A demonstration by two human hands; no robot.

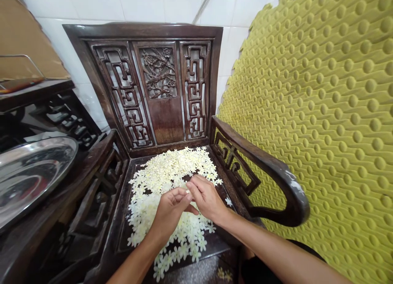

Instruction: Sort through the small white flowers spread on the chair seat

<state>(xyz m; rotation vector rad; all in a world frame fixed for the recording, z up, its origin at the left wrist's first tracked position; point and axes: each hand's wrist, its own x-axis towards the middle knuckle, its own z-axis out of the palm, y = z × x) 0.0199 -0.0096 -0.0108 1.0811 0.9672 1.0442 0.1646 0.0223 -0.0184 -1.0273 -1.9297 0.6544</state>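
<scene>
My left hand (172, 205) and my right hand (206, 197) meet above the chair seat, fingertips pinched together. Between them shows a bit of a small pale flower (188, 191), mostly covered by the fingers. Beneath and beyond the hands, many loose flowers cover the seat: a heap of cream-yellow flowers (175, 163) towards the backrest, and paler, whitish-green flowers (143, 210) nearer to me. A single white flower (229, 201) lies apart at the right of the seat.
The dark carved wooden chair (166, 120) has armrests on both sides; the right armrest (270, 165) curves towards me. A shiny metal tray (37, 169) sits at the left. Yellow bumpy foam matting (325, 112) stands along the right. White tiles (144, 5) are behind.
</scene>
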